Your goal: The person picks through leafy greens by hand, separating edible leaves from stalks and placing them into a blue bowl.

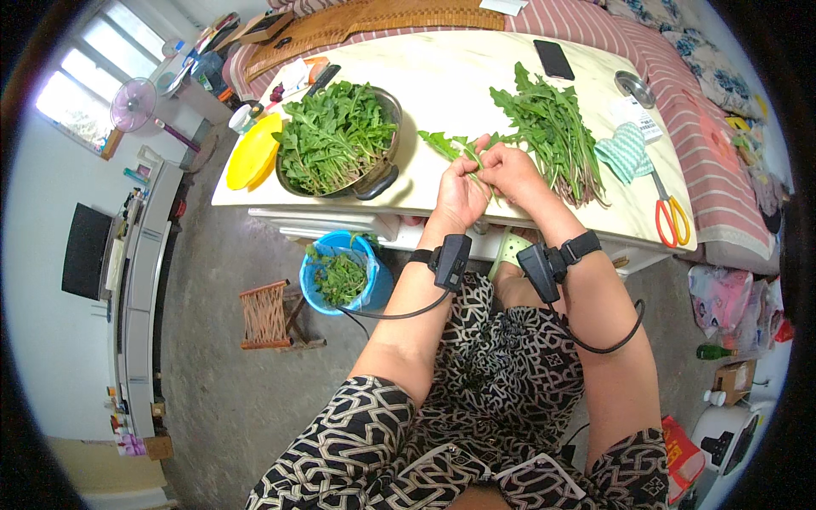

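Over the near edge of a marble-patterned table (440, 83), my left hand (464, 191) holds a small sprig of leafy greens (446, 145), its leaves pointing away to the left. My right hand (513, 175) pinches the same sprig near its stem, close against the left fingers. Just beyond the right hand lies a loose pile of long-stemmed greens (548, 127), with reddish stem ends towards me. To the left stands a metal pan (394, 118) heaped with greens (338, 134). Below the table edge, a blue bucket (382, 287) has a plastic liner and leafy scraps (341, 277) inside.
Orange-and-yellow-handled scissors (672, 220) and a checked cloth (625, 153) lie at right. A phone (553, 59) and a round metal lid (634, 88) are farther back. A yellow plastic basin (254, 153) leans by the pan. A folding stool (264, 315) stands beside the bucket.
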Motion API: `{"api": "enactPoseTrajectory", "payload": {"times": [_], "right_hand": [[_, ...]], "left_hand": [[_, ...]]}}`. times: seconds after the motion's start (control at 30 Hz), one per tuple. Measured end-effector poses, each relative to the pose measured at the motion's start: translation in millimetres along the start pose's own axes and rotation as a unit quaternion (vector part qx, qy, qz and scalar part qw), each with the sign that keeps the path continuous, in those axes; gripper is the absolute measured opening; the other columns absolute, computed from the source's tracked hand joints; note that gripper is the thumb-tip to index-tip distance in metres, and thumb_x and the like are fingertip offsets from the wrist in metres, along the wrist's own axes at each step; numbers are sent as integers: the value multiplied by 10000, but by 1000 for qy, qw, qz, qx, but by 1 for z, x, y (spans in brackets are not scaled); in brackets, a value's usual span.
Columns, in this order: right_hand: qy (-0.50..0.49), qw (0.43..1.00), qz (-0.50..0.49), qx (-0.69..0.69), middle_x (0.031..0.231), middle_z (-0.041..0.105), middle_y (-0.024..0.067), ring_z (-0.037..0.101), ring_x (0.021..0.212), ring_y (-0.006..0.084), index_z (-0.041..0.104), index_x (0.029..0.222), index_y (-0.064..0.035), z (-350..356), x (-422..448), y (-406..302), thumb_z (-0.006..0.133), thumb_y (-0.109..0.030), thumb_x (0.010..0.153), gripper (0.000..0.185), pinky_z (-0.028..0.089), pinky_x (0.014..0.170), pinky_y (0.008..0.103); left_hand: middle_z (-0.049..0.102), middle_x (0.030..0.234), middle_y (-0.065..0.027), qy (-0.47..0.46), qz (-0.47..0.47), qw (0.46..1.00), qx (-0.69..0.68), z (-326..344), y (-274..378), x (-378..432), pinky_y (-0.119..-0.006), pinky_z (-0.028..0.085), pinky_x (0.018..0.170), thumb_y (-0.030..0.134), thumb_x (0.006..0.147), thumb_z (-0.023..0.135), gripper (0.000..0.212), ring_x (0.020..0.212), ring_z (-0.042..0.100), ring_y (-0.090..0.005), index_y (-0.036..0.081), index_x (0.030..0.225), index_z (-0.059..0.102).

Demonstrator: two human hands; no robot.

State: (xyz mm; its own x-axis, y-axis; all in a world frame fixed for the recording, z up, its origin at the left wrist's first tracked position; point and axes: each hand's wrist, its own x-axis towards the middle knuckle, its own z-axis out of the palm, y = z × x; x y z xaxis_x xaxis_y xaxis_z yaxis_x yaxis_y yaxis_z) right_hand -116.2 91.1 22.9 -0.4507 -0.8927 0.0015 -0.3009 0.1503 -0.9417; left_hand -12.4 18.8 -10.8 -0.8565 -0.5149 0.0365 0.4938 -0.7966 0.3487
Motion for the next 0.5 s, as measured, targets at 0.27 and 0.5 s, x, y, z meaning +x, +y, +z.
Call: {"api": "enactPoseTrajectory", "payload": {"times": [0.27,0.5], "right_hand": [[38,991,-84,-97,708,613,106,605,688,219,586,736,-25,1,1,7,667,-133,707,139,472,638,341],[54,998,-20,19,665,632,81,581,569,133,625,738,-1,-12,3,-21,665,-123,732,129,469,524,279]], "left_hand": [[503,1262,-220,-5,10,1000,9,10,1,-3,-400,354,1058,51,769,366,585,1167,501,-307,-26,1349,384],[530,1227,-159,64,29,997,-31,3,0,-2,-359,451,904,45,766,361,563,1067,538,-224,-13,1322,423]]}}
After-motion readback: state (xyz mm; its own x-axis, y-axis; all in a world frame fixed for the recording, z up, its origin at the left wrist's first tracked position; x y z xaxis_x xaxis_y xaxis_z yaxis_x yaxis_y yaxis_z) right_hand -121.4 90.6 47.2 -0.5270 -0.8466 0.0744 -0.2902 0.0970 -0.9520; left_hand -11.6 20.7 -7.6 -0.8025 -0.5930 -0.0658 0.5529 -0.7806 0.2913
